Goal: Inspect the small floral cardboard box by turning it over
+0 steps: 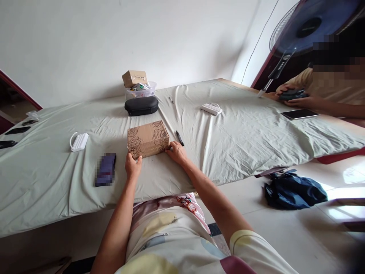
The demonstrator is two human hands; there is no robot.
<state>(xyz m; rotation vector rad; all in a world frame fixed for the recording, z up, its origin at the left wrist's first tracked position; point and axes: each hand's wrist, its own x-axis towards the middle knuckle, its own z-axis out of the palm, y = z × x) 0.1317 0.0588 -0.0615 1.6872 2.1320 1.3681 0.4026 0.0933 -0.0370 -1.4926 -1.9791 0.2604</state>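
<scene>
A brown cardboard box point(148, 139) printed with dark rose outlines lies on the cloth-covered table in front of me. At its near left corner my left hand point(133, 164) grips the edge, thumb on the near side. My right hand point(176, 152) holds the near right corner, with its fingers curled against the side. The box looks closed, and both hands hold it together. Just beyond my right hand is a black pen or marker point(180, 138). To the left of my left hand lies a dark purple, partly blurred item point(106, 170).
Behind the box are a black hard case point(142, 105) and a plastic tub point(151, 90) with a small carton point(135, 78) on top. White corded blocks point(80, 142) point(211, 109) lie either side. At right, a person holds something dark near a tablet point(300, 114) and a fan point(309, 28).
</scene>
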